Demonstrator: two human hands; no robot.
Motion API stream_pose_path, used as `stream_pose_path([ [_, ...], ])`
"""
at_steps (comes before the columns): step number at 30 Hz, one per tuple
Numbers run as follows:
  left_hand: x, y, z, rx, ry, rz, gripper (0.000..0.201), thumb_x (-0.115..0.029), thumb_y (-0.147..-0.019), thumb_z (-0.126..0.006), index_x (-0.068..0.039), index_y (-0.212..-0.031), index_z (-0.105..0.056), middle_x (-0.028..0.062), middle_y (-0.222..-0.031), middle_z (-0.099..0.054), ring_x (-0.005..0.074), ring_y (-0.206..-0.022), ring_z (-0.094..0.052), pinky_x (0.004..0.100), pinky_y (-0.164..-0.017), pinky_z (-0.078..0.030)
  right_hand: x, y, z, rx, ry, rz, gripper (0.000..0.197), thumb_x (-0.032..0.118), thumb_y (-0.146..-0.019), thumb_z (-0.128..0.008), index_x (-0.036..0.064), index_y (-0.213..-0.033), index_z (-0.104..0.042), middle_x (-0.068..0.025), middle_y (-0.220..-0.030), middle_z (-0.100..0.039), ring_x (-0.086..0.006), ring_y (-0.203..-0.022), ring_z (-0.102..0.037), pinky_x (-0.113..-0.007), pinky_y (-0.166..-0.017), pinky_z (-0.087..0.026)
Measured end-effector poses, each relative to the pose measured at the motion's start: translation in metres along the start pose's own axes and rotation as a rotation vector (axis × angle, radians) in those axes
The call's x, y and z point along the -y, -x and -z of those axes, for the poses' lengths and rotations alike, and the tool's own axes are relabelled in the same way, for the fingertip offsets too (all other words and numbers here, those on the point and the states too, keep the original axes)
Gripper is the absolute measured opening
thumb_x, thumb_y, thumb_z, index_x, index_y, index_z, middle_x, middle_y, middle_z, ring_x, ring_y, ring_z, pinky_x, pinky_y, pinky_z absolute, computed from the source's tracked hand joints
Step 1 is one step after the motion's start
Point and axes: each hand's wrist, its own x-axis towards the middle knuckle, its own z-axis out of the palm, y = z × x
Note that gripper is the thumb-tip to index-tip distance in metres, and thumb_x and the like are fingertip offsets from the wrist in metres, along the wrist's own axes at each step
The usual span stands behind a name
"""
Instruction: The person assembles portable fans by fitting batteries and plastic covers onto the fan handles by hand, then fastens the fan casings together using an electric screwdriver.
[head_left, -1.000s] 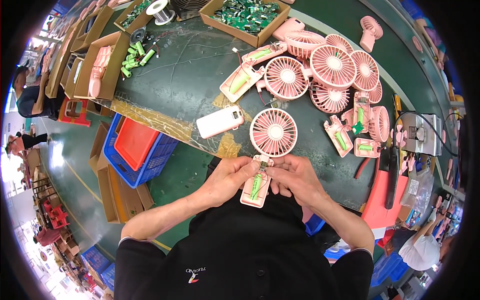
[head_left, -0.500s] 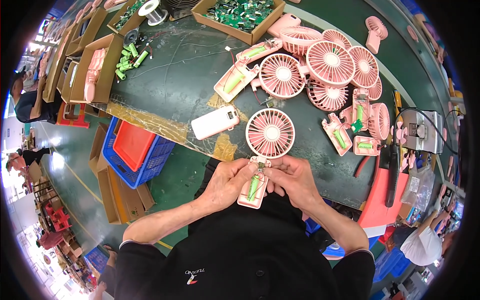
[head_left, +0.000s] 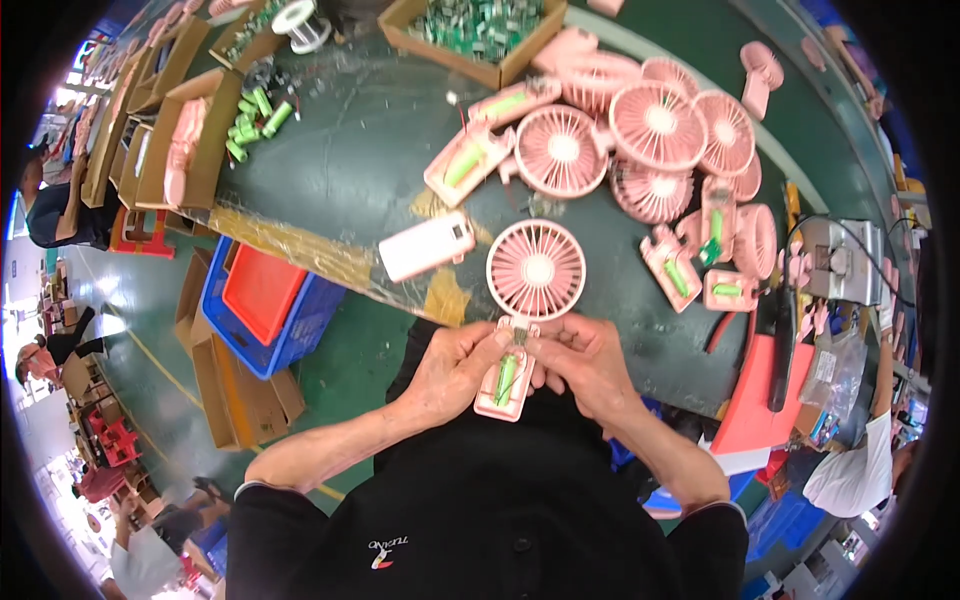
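Note:
Between my hands is a pink handheld fan, its round grille pointing away from me over the table edge. Its handle lies open toward me, showing a green battery cell and thin wires. My left hand grips the handle from the left, thumb on top near the neck. From the other side my right hand closes on it, thumb and fingers at a small circuit board by the neck. A pale pink handle cover rests on the table just beyond my left hand.
Several pink fans are heaped at the far right, some with open handles. Loose green cells lie at the far left. A cardboard box holds circuit boards. On the right stand a soldering iron and a grey metal unit.
The fan and both hands stay nearly in place, thumbs still at the neck. The whole view has shifted slightly. Background people have moved.

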Motion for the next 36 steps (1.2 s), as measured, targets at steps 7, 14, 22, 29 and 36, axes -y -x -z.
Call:
stream_pose_path([
  [7,-0.018,-0.013,0.012,0.164,0.131,0.125,0.033,-0.027,-0.101,-0.053,0.004,-0.107,-0.063,0.0097,-0.095,-0.068,0.0132,-0.082,-0.065,0.0280,-0.072,-0.053,0.001,-0.001,-0.001,0.017,0.033,-0.053,0.016,0.006,-0.089,-0.066,-0.0064,-0.098,-0.065,-0.0100,-0.074,-0.066,-0.0110,-0.057,-0.059,-0.021,-0.043,-0.040],
  [14,-0.005,-0.021,0.013,0.234,-0.010,0.057,0.032,-0.029,-0.097,-0.059,0.003,-0.098,-0.068,0.0037,-0.081,-0.066,0.0077,-0.074,-0.057,0.0258,-0.063,-0.047,-0.001,0.008,0.003,0.001,0.093,-0.072,0.017,0.008,-0.089,-0.066,-0.0059,-0.099,-0.065,-0.0113,-0.077,-0.067,-0.0109,-0.057,-0.060,-0.021,-0.043,-0.039],
  [22,-0.014,0.050,0.069,-0.206,0.298,-0.198,0.026,-0.018,-0.096,-0.057,0.006,-0.105,-0.062,0.0146,-0.087,-0.069,0.0222,-0.074,-0.070,0.0334,-0.069,-0.058,0.054,-0.049,-0.053,0.198,0.963,0.674,0.021,0.005,-0.080,-0.070,-0.0027,-0.099,-0.066,-0.0113,-0.085,-0.066,-0.0170,-0.072,-0.065,-0.026,-0.055,-0.045],
  [29,-0.005,0.055,0.100,-0.385,0.347,-0.298,0.028,-0.019,-0.096,-0.056,0.007,-0.100,-0.061,0.0181,-0.083,-0.068,0.0249,-0.071,-0.071,0.0362,-0.064,-0.060,0.046,-0.126,-0.107,0.473,1.684,1.109,0.038,0.003,-0.074,-0.063,-0.0068,-0.110,-0.056,-0.0157,-0.109,-0.057,-0.0317,-0.107,-0.053,-0.038,-0.084,-0.048],
  [36,-0.004,0.038,0.092,-0.370,0.497,-0.271,0.027,-0.019,-0.094,-0.056,0.007,-0.097,-0.061,0.0175,-0.081,-0.068,0.0242,-0.068,-0.070,0.0350,-0.062,-0.060,0.056,-0.092,-0.086,0.312,1.703,0.856,0.045,0.002,-0.076,-0.063,-0.0022,-0.120,-0.053,-0.0168,-0.103,-0.052,-0.0332,-0.099,-0.054,-0.042,-0.078,-0.050],
])
